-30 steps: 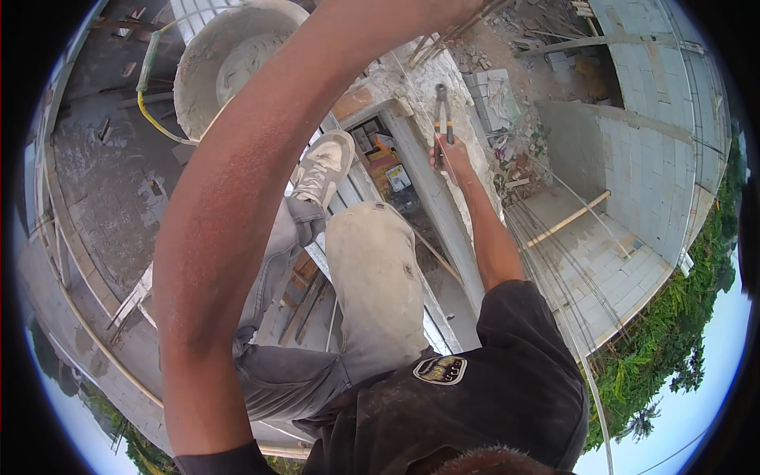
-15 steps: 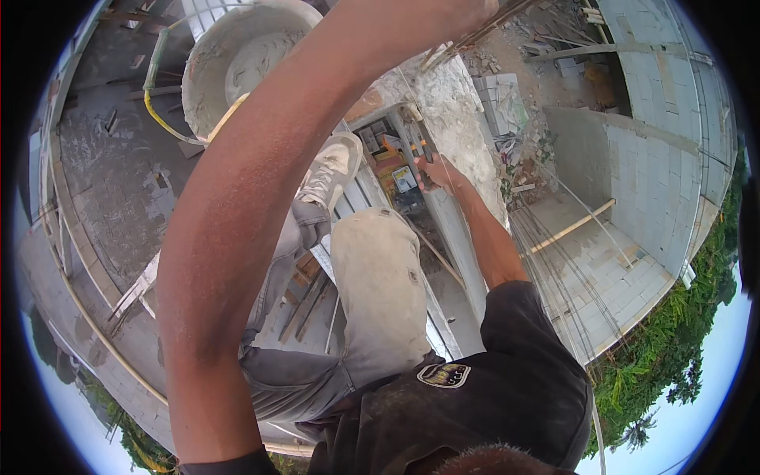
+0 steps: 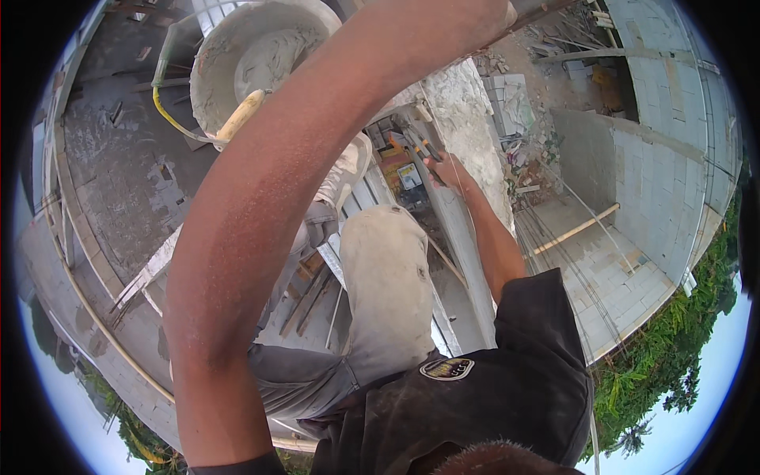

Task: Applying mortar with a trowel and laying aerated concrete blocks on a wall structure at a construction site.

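My left forearm sweeps across the view, and my left hand [image 3: 492,17] reaches the top edge beside thin rusty bars [image 3: 542,11]. Its fingers are mostly cut off, so their grip is unclear. In my right hand [image 3: 450,174] are pliers [image 3: 427,150] with dark and orange handles, held beside a rough, mortar-covered wall top [image 3: 469,107]. A thin line [image 3: 443,131] passes close to that hand. Left of my shoe stands a bucket [image 3: 207,91] with wet grey mortar [image 3: 277,62] inside. A tan, rounded handle [image 3: 240,116] shows at its near rim, partly behind my forearm.
My bent knee [image 3: 386,261] is over a drop, with a lower floor [image 3: 467,313] visible beneath. A long grey beam [image 3: 463,237] runs alongside. Rubble [image 3: 526,146] and block walls [image 3: 661,166] lie to the right. A yellow-and-clear hose loop [image 3: 162,99] stands beside the bucket.
The view has shifted slightly, so most things sit a little further right. The pliers show more clearly in my right hand, and the tan handle by the bucket is more exposed.
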